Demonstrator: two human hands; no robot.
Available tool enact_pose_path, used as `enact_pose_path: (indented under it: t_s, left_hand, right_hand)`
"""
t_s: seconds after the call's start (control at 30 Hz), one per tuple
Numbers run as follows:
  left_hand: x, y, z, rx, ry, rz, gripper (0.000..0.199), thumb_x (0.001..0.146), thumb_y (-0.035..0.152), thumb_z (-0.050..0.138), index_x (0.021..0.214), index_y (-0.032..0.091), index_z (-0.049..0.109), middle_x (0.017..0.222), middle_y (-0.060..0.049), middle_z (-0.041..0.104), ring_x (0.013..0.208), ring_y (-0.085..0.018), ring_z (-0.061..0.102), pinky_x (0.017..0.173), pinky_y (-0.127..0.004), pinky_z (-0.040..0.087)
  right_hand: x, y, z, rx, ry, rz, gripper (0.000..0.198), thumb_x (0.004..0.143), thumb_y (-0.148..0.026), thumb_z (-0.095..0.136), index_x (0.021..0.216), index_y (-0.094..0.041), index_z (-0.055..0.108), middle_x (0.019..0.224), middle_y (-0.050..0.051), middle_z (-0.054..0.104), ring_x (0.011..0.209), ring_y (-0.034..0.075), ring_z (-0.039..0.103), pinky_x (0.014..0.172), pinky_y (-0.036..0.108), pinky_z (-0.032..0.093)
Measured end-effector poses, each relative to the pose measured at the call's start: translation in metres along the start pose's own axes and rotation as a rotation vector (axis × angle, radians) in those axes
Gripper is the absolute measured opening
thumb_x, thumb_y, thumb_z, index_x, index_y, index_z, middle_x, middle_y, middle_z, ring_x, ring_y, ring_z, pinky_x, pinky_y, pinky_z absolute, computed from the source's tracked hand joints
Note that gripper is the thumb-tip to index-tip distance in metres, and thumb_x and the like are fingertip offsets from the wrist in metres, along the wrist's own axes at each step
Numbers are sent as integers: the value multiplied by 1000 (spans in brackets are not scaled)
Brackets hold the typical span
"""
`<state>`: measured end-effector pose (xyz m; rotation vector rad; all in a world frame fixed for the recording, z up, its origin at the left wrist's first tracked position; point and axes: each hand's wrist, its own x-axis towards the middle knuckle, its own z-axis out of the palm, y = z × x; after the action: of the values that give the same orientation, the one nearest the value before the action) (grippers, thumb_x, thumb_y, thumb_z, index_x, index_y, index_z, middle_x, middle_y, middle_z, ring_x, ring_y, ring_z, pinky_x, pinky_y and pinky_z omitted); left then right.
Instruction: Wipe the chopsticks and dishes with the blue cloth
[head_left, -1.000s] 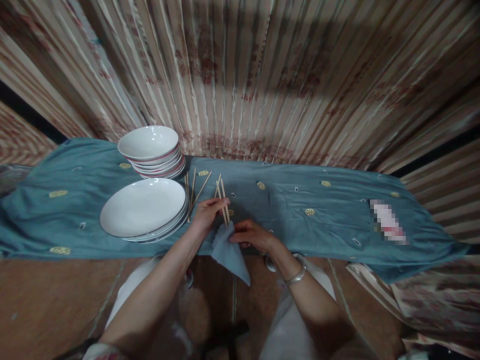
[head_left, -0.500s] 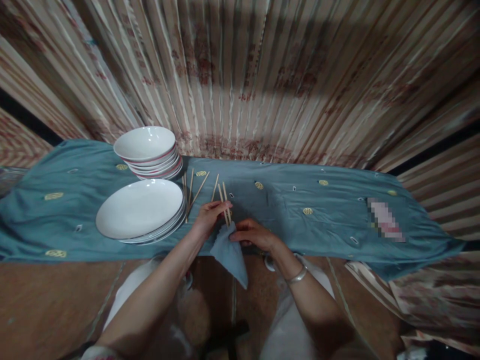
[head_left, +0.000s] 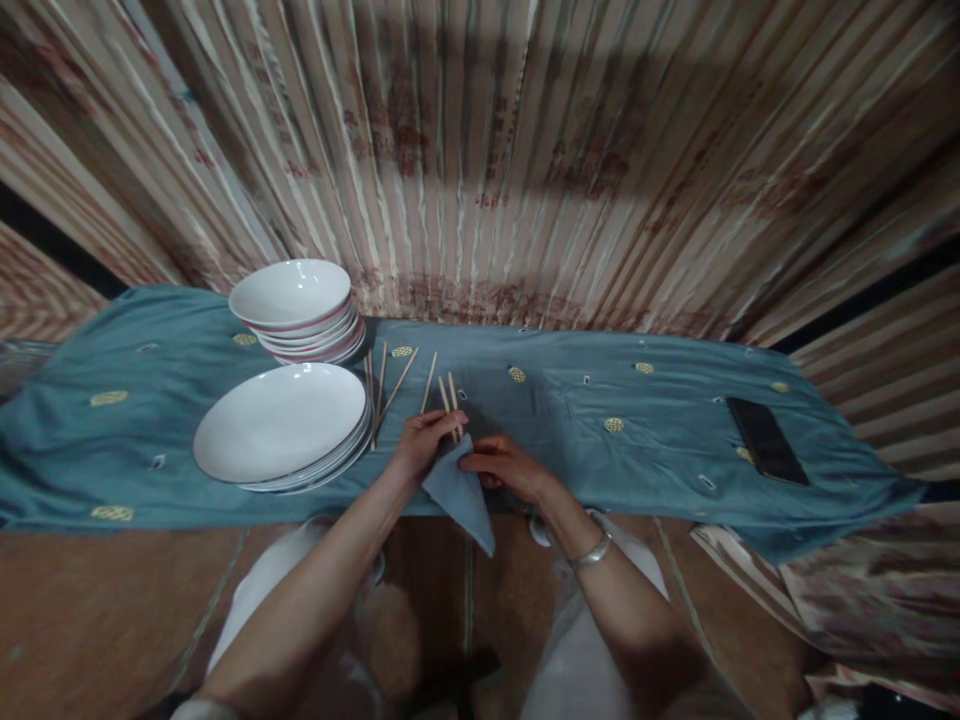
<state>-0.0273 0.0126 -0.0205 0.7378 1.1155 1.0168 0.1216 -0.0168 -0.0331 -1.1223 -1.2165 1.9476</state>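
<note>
Blue tablecloth as reference. At its left, a stack of plates, with stacked bowls behind. Loose chopsticks lie just right of the plates. Left hand pinches a pair of chopsticks at the cloth's near edge. Right hand grips a folded blue napkin, touching the pair. Dark phone far right.
</note>
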Motion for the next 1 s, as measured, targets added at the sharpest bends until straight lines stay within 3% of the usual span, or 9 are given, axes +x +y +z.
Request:
enact_pose_path:
  t_s: [0.3,0.7,1.0]
  left_hand:
    - [7,8,-6,-41,55,96,35,43,40,86,60,13,71,49,1,56,45,-7,44,46,-22,35]
    - [10,22,-11,-106,104,99,38,41,35,89,65,13,69,64,-2,66,56,-8,53,55,-22,41]
    - [10,22,-10,-138,117,86,35,42,33,89,64,13,70,66,-2,67,57,-8,54,56,-20,43]
  right_hand:
    - [-3,2,2,-47,-119,21,37,58,-46,78,62,-15,58,50,-9,43,46,4,31,46,21,20]
    - [-9,-1,-15,-196,-264,70,40,58,-49,78,71,-13,66,55,-8,49,50,4,33,46,19,22]
    - [-16,-4,-42,-274,-133,80,40,57,-50,77,65,-14,60,51,-10,41,48,4,30,46,20,21]
